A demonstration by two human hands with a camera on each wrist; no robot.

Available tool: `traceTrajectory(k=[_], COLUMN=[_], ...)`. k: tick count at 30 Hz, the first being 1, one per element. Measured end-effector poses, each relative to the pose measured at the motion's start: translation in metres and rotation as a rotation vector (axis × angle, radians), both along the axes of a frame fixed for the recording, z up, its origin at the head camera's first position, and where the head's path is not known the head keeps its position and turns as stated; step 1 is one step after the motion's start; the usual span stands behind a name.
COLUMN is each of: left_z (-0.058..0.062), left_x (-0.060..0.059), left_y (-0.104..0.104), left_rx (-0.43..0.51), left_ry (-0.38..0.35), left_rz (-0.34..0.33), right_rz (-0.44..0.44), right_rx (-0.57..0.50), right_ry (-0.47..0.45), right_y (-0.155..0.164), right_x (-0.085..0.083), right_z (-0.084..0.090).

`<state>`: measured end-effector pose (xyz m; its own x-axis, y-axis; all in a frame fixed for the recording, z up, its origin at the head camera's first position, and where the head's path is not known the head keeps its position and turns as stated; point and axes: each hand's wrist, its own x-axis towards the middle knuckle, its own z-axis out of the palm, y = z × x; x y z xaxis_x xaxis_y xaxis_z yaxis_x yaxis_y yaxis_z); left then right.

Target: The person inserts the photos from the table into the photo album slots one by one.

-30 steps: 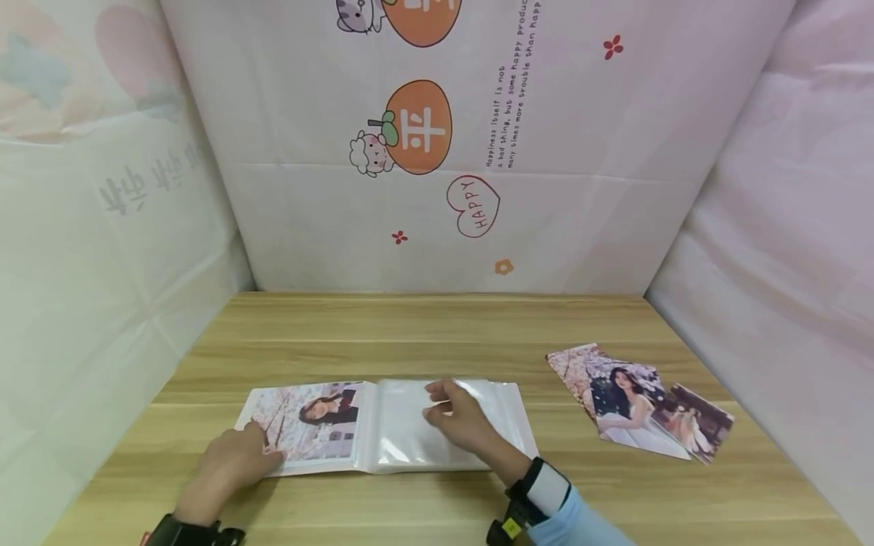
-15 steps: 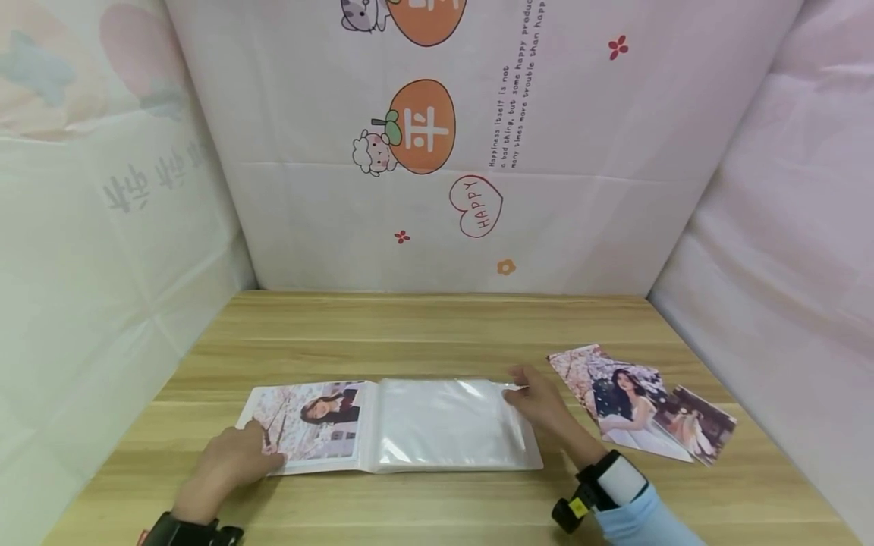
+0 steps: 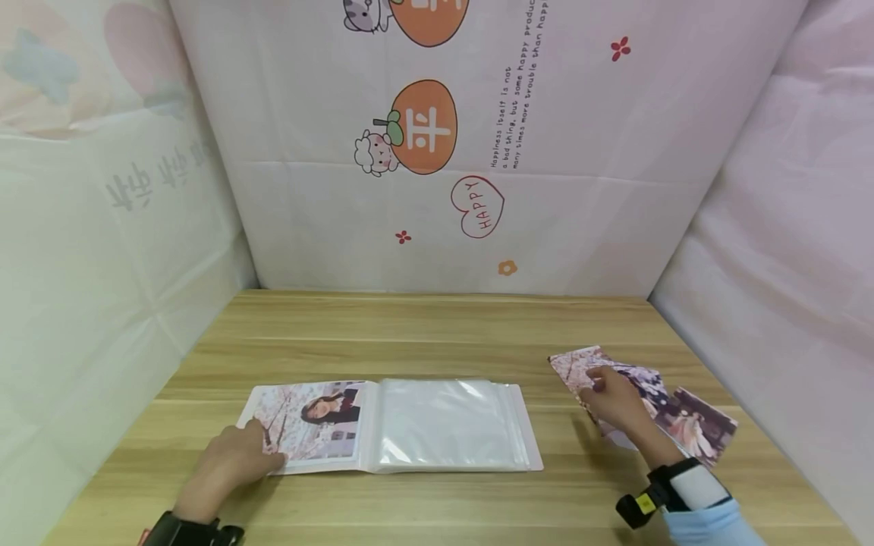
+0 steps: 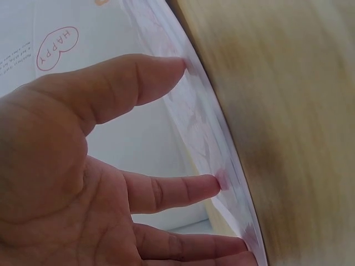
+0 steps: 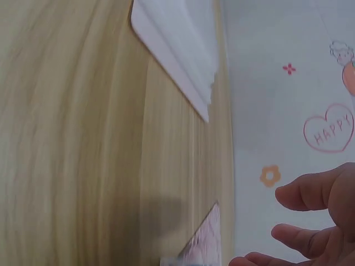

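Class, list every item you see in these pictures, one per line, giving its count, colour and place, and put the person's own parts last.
photo album: one, clear empty sleeves on the right page, lying open on the near middle of the table.
mounted photo: one, pink-toned, in the album's left page.
loose photos: a few overlapping, pink and dark, on the table right of the album.
table: one, light wood.
backdrop: white and pink printed sheeting, behind and on both sides.
left hand: fingertips pressing the album's left page.
right hand: over the loose photos; contact unclear.

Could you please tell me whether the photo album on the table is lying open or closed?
Open. The photo album lies spread flat: its left page shows a photo under the left hand, and its right page is an empty clear sleeve.
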<state>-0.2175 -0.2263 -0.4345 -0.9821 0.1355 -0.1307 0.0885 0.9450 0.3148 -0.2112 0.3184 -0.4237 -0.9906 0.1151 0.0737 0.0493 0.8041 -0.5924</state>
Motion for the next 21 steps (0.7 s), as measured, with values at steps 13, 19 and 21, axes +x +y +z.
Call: traceTrajectory(k=[13,19,21], left_z=[0.0,0.0,0.0], left_x=[-0.002,-0.002,-0.001], left_y=[0.0,0.0,-0.001], left_rx=[-0.016,-0.018,-0.02], left_ry=[0.01,0.015,0.015], left_rz=[-0.008,-0.01,-0.011], right_rz=[-0.113,-0.206,-0.212], right_rx=[0.036,0.031,0.016], right_ry=[-0.049,-0.105,-0.117], right_y=[0.059,0.095,0.105], right_x=[0.015,0.022,0.025], right_z=[-0.001,-0.003,-0.003])
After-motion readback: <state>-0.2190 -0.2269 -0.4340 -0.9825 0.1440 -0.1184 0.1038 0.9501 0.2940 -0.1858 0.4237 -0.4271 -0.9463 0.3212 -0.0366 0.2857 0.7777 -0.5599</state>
